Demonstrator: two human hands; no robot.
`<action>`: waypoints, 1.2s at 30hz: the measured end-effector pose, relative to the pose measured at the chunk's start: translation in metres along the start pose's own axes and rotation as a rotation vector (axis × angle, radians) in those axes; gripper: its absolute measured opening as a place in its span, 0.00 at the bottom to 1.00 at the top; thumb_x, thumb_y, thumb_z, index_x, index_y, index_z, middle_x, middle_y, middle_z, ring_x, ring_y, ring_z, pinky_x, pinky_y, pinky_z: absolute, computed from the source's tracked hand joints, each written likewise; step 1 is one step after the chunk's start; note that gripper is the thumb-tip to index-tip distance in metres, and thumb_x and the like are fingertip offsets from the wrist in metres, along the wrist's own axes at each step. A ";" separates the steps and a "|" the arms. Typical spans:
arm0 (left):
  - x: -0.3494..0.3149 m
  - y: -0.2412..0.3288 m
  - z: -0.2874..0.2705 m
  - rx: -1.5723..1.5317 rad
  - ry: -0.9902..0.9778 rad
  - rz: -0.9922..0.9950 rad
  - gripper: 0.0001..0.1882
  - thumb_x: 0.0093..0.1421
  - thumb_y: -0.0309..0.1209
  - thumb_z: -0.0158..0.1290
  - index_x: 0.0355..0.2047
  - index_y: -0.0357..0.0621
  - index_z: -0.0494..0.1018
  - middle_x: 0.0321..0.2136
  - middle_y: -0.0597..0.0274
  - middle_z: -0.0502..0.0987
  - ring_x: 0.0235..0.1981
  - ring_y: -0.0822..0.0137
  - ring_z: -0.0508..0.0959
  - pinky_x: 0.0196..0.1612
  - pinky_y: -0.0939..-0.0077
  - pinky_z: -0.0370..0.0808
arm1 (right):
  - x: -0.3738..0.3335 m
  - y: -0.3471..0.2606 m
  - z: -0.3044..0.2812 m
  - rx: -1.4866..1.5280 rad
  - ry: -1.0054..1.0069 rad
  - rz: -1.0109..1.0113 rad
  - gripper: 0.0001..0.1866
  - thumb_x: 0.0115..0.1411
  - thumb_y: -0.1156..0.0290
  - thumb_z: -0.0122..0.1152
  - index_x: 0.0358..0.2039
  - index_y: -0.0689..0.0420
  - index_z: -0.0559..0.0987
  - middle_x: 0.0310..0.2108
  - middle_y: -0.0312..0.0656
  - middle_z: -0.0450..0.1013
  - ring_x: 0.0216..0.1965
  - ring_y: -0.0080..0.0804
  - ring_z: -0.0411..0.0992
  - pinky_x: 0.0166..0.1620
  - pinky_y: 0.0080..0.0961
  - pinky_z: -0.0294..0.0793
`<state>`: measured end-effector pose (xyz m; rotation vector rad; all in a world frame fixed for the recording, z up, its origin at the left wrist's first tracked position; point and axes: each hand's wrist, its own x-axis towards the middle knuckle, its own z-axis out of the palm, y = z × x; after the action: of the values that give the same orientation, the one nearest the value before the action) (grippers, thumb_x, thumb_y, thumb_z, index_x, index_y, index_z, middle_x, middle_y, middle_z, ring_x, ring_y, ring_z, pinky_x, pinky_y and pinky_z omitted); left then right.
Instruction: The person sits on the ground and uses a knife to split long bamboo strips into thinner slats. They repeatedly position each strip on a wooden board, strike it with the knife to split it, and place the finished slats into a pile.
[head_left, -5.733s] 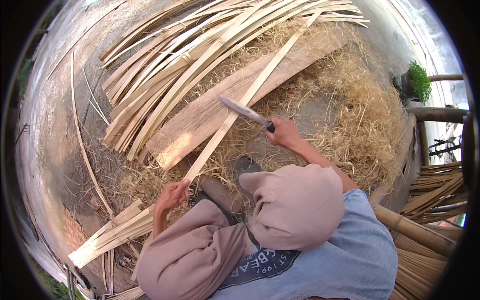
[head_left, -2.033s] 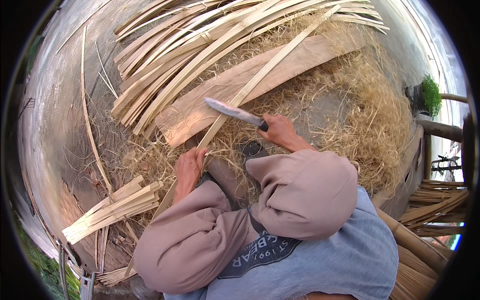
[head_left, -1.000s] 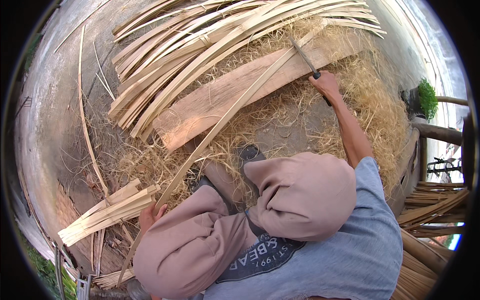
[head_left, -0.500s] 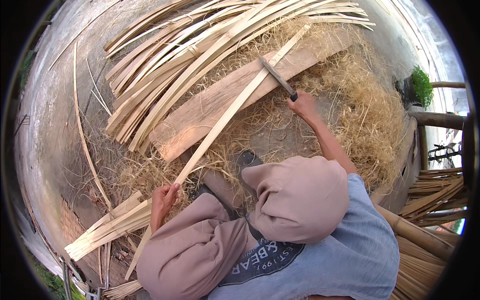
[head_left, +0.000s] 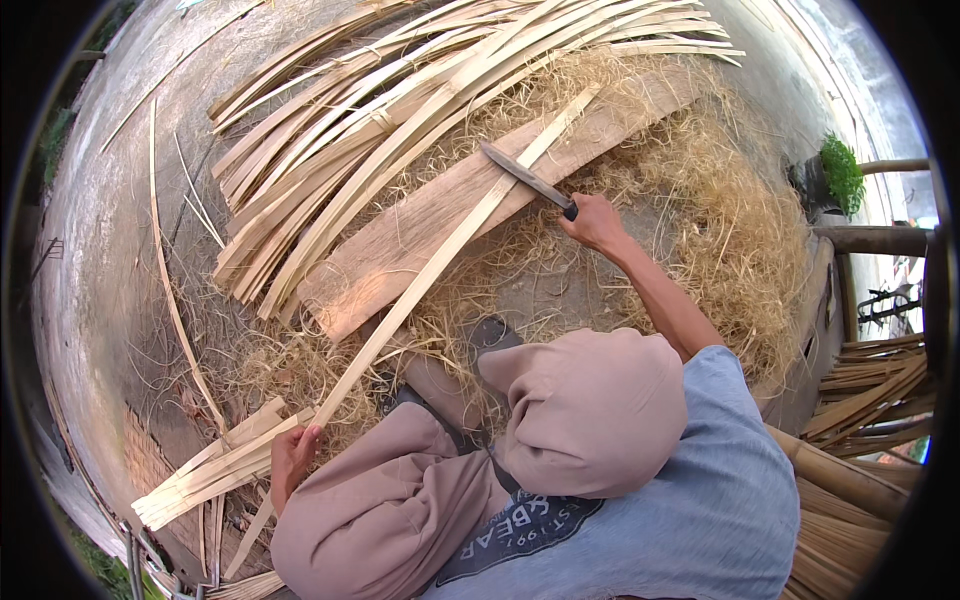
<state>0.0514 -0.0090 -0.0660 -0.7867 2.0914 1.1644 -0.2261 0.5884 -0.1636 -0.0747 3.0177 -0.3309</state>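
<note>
A long, pale bamboo strip (head_left: 440, 258) runs slantwise from beside my left knee up across a wooden plank (head_left: 385, 235). Its near end is pinched in my left hand (head_left: 293, 455), low on the left. My right hand (head_left: 594, 222) is closed round the dark handle of a knife (head_left: 530, 180). The blade lies crosswise over the strip, above the plank, pointing up and left. Whether the edge bites into the strip is too fine to see.
Bundled bamboo strips (head_left: 330, 160) lie beyond the plank. Curly shavings (head_left: 730, 240) heap up at the right and around the plank. A shorter stack of strips (head_left: 215, 475) sits beside my left hand. Thick bamboo poles (head_left: 840, 473) and a potted plant (head_left: 842, 165) are on the right.
My left hand has pulled the strip down and left, toward the short stack. The knife has also shifted slightly down and left, still across the strip.
</note>
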 end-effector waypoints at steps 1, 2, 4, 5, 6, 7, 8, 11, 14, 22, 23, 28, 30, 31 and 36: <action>-0.014 -0.013 -0.013 -0.016 -0.004 -0.043 0.23 0.69 0.44 0.58 0.20 0.42 0.73 0.15 0.75 0.65 0.17 0.80 0.59 0.20 0.76 0.54 | 0.005 0.015 0.000 0.040 0.055 0.133 0.22 0.54 0.52 0.66 0.26 0.63 0.81 0.27 0.58 0.79 0.33 0.57 0.81 0.41 0.49 0.80; -0.025 -0.017 -0.024 -0.024 -0.009 -0.081 0.23 0.69 0.44 0.58 0.20 0.43 0.72 0.15 0.75 0.65 0.17 0.80 0.59 0.20 0.75 0.53 | 0.015 0.038 -0.003 0.081 0.013 0.225 0.22 0.54 0.52 0.66 0.29 0.63 0.81 0.28 0.59 0.79 0.35 0.58 0.80 0.42 0.50 0.79; -0.029 -0.013 -0.022 -0.122 0.060 -0.069 0.22 0.68 0.42 0.58 0.20 0.45 0.72 0.14 0.77 0.63 0.16 0.80 0.58 0.20 0.74 0.52 | 0.038 0.074 -0.026 0.147 -0.046 0.404 0.22 0.53 0.53 0.67 0.34 0.62 0.81 0.31 0.61 0.79 0.40 0.59 0.80 0.46 0.51 0.78; -0.028 -0.019 -0.017 -0.149 0.136 -0.067 0.22 0.68 0.42 0.58 0.19 0.45 0.71 0.14 0.77 0.63 0.16 0.80 0.57 0.20 0.74 0.52 | 0.042 0.065 -0.021 0.118 -0.026 0.438 0.22 0.54 0.51 0.69 0.36 0.59 0.82 0.35 0.60 0.81 0.42 0.58 0.81 0.50 0.51 0.80; -0.028 -0.023 -0.012 -0.184 0.174 -0.060 0.22 0.69 0.42 0.58 0.20 0.46 0.71 0.14 0.77 0.62 0.16 0.80 0.57 0.20 0.75 0.51 | 0.036 0.055 -0.020 0.075 -0.035 0.301 0.22 0.54 0.51 0.68 0.33 0.61 0.82 0.33 0.59 0.81 0.40 0.58 0.81 0.47 0.50 0.80; -0.027 -0.025 -0.008 -0.216 0.205 -0.048 0.22 0.69 0.42 0.58 0.20 0.46 0.71 0.14 0.78 0.62 0.16 0.80 0.57 0.20 0.75 0.51 | 0.027 0.044 -0.017 0.040 -0.033 0.168 0.22 0.53 0.51 0.67 0.31 0.62 0.82 0.31 0.59 0.80 0.38 0.58 0.81 0.45 0.50 0.80; -0.029 -0.023 -0.011 -0.227 0.189 -0.036 0.21 0.69 0.42 0.58 0.21 0.46 0.70 0.15 0.78 0.62 0.16 0.80 0.57 0.20 0.75 0.51 | 0.019 0.036 -0.010 0.014 -0.041 0.044 0.23 0.53 0.52 0.66 0.29 0.64 0.81 0.29 0.59 0.80 0.36 0.59 0.81 0.43 0.49 0.80; -0.040 -0.023 -0.021 -0.212 0.148 -0.068 0.19 0.68 0.42 0.59 0.23 0.47 0.71 0.16 0.77 0.63 0.17 0.80 0.57 0.21 0.75 0.52 | 0.038 0.075 -0.019 0.130 -0.019 0.347 0.24 0.53 0.52 0.67 0.35 0.63 0.82 0.32 0.61 0.80 0.40 0.59 0.80 0.47 0.49 0.80; -0.034 -0.021 -0.017 -0.203 0.148 -0.135 0.20 0.68 0.42 0.59 0.22 0.46 0.70 0.16 0.77 0.64 0.18 0.80 0.58 0.21 0.75 0.52 | 0.049 0.078 -0.026 0.055 -0.028 0.369 0.26 0.55 0.51 0.67 0.39 0.65 0.81 0.35 0.60 0.80 0.41 0.57 0.81 0.48 0.48 0.80; -0.045 -0.046 -0.035 -0.089 0.072 -0.183 0.18 0.69 0.41 0.59 0.26 0.40 0.76 0.20 0.73 0.72 0.21 0.79 0.67 0.25 0.80 0.63 | 0.063 0.089 -0.047 0.021 -0.029 0.425 0.27 0.57 0.49 0.65 0.37 0.66 0.83 0.36 0.60 0.80 0.42 0.59 0.80 0.47 0.48 0.80; -0.034 -0.069 -0.046 -0.065 -0.065 -0.232 0.18 0.69 0.41 0.59 0.27 0.39 0.76 0.21 0.72 0.73 0.22 0.79 0.69 0.26 0.80 0.64 | 0.049 0.103 -0.036 -0.037 0.053 0.360 0.26 0.57 0.49 0.64 0.35 0.66 0.83 0.32 0.59 0.80 0.38 0.58 0.81 0.44 0.47 0.81; -0.047 -0.072 -0.012 -0.133 0.140 0.016 0.17 0.72 0.38 0.54 0.47 0.36 0.81 0.27 0.73 0.71 0.27 0.79 0.67 0.30 0.81 0.63 | 0.021 0.129 -0.020 0.226 0.056 0.486 0.25 0.56 0.50 0.66 0.27 0.65 0.80 0.20 0.47 0.77 0.21 0.45 0.79 0.31 0.39 0.80; -0.035 -0.064 0.010 -0.019 0.219 0.237 0.20 0.73 0.36 0.52 0.60 0.39 0.75 0.30 0.70 0.68 0.30 0.77 0.65 0.34 0.81 0.63 | 0.001 0.097 -0.014 0.442 0.117 0.523 0.26 0.59 0.48 0.66 0.26 0.63 0.78 0.19 0.43 0.75 0.19 0.35 0.77 0.27 0.33 0.77; -0.022 -0.058 0.015 0.123 0.207 0.339 0.22 0.73 0.34 0.52 0.65 0.41 0.71 0.31 0.68 0.66 0.32 0.75 0.64 0.36 0.81 0.63 | -0.009 0.079 -0.015 0.549 0.143 0.539 0.27 0.60 0.47 0.66 0.25 0.63 0.77 0.18 0.41 0.75 0.18 0.30 0.76 0.26 0.30 0.76; 0.046 0.081 0.094 0.155 0.277 0.628 0.24 0.66 0.31 0.60 0.63 0.47 0.74 0.34 0.62 0.72 0.34 0.66 0.71 0.39 0.74 0.69 | -0.058 -0.003 -0.020 0.694 0.255 0.422 0.33 0.66 0.38 0.59 0.29 0.62 0.77 0.16 0.40 0.72 0.19 0.30 0.75 0.25 0.32 0.72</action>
<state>-0.0167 0.0993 -0.0991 -0.2174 2.7368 1.2259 -0.1704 0.5931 -0.1382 0.6853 2.8409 -1.3760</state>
